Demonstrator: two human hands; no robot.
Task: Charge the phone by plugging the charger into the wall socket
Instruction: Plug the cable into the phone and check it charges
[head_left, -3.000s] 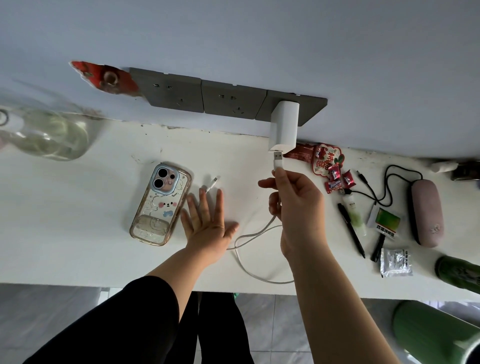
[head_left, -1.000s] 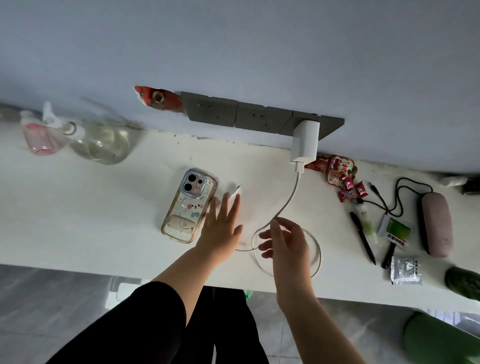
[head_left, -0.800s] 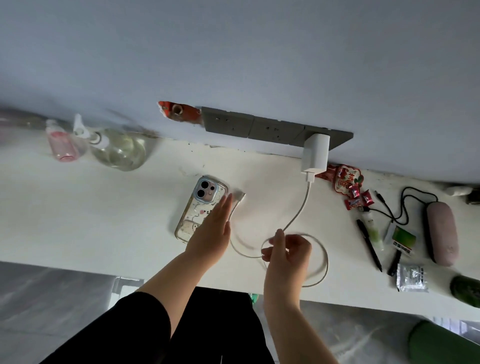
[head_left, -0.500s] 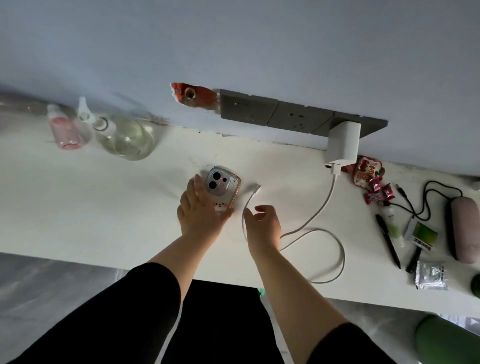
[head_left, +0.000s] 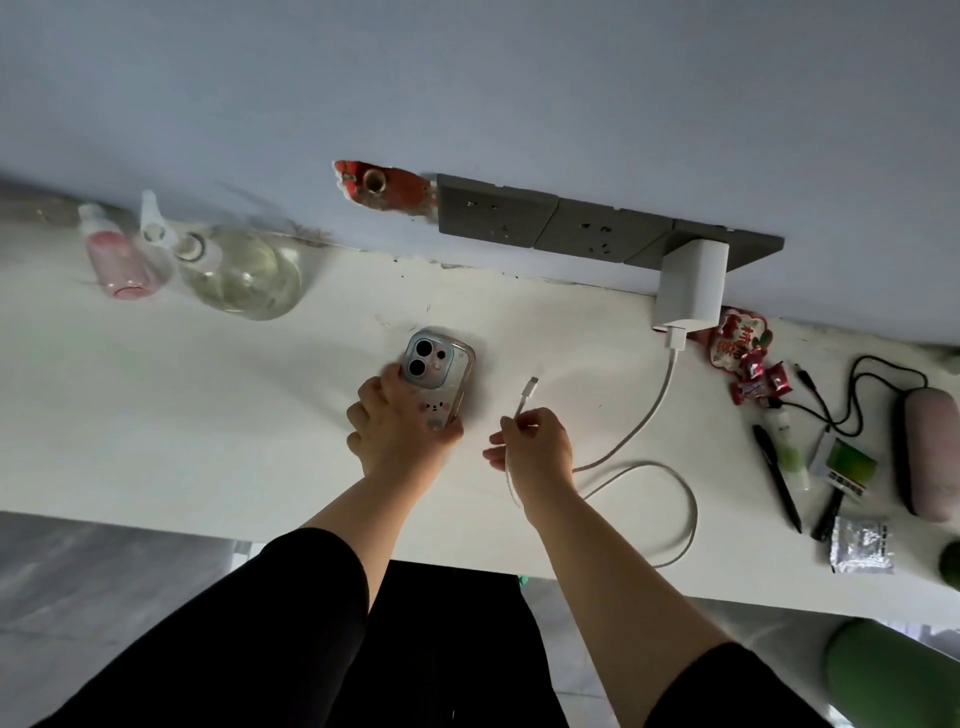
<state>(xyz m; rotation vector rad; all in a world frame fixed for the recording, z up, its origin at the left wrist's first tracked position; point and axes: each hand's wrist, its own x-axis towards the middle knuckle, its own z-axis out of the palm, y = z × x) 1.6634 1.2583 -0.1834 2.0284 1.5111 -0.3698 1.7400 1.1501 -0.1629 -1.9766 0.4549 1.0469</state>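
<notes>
A phone (head_left: 437, 370) in a clear cartoon case lies face down on the white counter (head_left: 208, 415); my left hand (head_left: 397, 427) grips its lower half. The white charger brick (head_left: 691, 283) sits in the rightmost grey wall socket (head_left: 748, 243). Its white cable (head_left: 649, 415) runs down from the brick and loops on the counter. My right hand (head_left: 535, 449) pinches the cable just behind its free connector (head_left: 530, 387), which points up, a short way right of the phone and apart from it.
A pink bottle (head_left: 117, 260) and a clear spray bottle (head_left: 234, 265) stand at the back left. Two free sockets (head_left: 545, 223) sit left of the charger. Red snack packets (head_left: 743, 353), pens (head_left: 779, 483), a black cord, a pink case (head_left: 930, 452) and green bottles (head_left: 883, 675) crowd the right.
My right hand moved left from the cable loop and picked up the free connector end. My left hand slid onto the phone and took hold of it.
</notes>
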